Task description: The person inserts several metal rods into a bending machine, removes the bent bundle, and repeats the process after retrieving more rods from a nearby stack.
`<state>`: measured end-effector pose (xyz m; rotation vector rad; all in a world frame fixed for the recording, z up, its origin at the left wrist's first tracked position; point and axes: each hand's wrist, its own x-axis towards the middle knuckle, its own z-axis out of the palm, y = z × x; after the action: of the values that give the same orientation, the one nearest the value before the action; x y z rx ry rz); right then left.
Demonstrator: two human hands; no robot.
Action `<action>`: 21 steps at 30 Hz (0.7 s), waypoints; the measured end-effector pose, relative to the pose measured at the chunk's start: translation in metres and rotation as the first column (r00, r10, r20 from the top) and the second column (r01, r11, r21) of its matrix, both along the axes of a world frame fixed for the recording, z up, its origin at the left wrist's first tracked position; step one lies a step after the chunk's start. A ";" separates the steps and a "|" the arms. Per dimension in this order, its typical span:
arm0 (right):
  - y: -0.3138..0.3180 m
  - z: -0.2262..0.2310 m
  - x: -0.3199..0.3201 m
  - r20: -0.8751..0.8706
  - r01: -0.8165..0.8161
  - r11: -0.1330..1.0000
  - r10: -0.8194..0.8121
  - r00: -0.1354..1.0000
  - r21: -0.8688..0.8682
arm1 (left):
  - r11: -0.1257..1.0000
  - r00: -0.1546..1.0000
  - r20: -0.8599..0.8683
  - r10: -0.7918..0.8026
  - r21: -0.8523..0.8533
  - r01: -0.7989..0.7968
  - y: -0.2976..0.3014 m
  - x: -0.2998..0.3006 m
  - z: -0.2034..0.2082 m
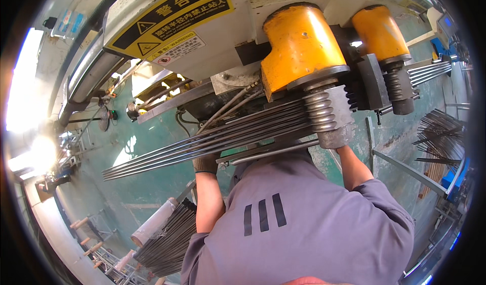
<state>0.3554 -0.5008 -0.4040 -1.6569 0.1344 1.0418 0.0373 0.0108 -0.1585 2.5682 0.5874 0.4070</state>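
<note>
A bundle of long thin metal rods (pixel 217 140) slants across a bending machine, its free ends fanned out at the left. My left hand (pixel 206 163), in a dark glove, is at the near side of the rods; they hide its fingers. Two orange machine heads (pixel 304 44) carry ribbed steel dies (pixel 329 110), and the rods pass behind the nearer one. My right forearm (pixel 353 167) reaches up to that die, which hides the right hand. A short round bar (pixel 276 152) lies just below the bundle, next to a dark flat edge.
A machine housing with a yellow-and-black warning label (pixel 174 14) overhangs the far side. Rod stacks lie at the lower left (pixel 169 239) and far right (pixel 440 133), near a grey metal frame (pixel 410 171). A wrapped roll (pixel 154 221) lies by the left stack. The floor (pixel 101 199) is green.
</note>
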 end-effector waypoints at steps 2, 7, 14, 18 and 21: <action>0.008 0.004 -0.005 0.113 -0.015 0.999 0.020 0.993 -0.044 | 0.958 0.996 0.055 0.067 -0.284 -0.048 0.001 -0.001 -0.011; 0.029 0.070 -0.054 0.305 -0.023 0.894 0.177 0.936 -0.447 | 0.112 0.835 0.117 0.538 -0.991 0.066 0.006 -0.005 -0.018; 0.037 0.167 -0.144 0.239 0.292 0.864 -0.207 0.949 -0.411 | 0.737 1.000 0.005 -0.030 -0.675 0.025 -0.008 -0.033 -0.043; 0.039 0.211 -0.162 0.367 0.455 0.862 -0.358 0.859 -0.224 | 0.174 0.963 0.224 0.153 -0.965 0.197 -0.006 -0.054 -0.075; 0.048 0.244 -0.140 0.439 0.500 0.859 -0.410 0.800 -0.109 | -0.077 0.934 0.152 0.324 -0.979 0.186 -0.016 -0.042 -0.035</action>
<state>0.2150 -0.4530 -0.1603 -1.8800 0.3719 0.3095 -0.0046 -0.0055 -0.1932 0.8471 0.5384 0.2430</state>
